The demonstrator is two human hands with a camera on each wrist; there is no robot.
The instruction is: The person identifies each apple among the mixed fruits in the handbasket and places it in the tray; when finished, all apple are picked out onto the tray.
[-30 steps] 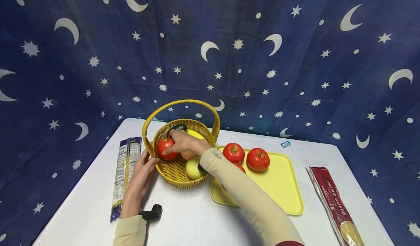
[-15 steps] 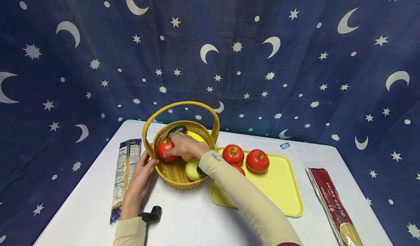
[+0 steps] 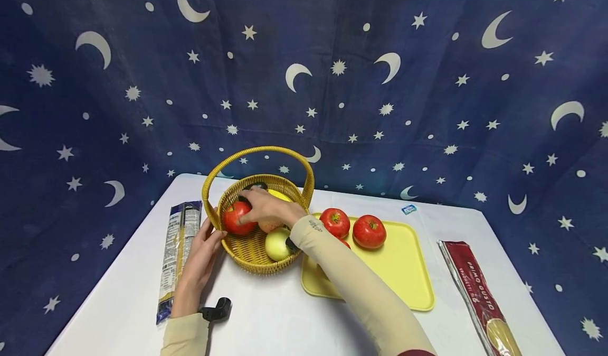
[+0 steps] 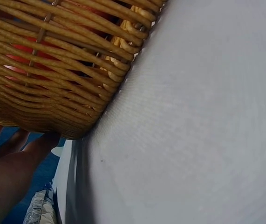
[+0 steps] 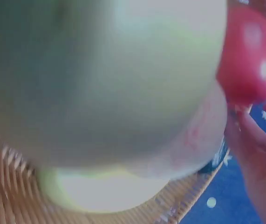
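In the head view, a yellow wicker basket (image 3: 252,264) with a tall handle stands at mid-table. Inside are a red apple (image 3: 236,218), a pale green apple (image 3: 277,244), a peach-coloured fruit (image 3: 268,226), a yellow item (image 3: 280,195) and a dark item (image 3: 258,185), partly hidden. My right hand (image 3: 268,206) reaches in above the red apple, fingers spread; the right wrist view shows those fingers (image 5: 258,135) beside the fruit. My left hand (image 3: 201,258) holds the basket's left side by the handle base, its fingers (image 4: 42,147) touching the wicker.
Right of the basket lies a yellow tray (image 3: 404,271) with several red apples (image 3: 369,232), one partly behind my right arm. A blue spaghetti pack (image 3: 178,255) lies left, a red spaghetti pack (image 3: 480,298) right. A small blue packet (image 3: 409,209) lies behind the tray.
The right hand's fingers have lifted and loosened from the red apple, which stays in the basket. My left hand keeps its place on the basket.
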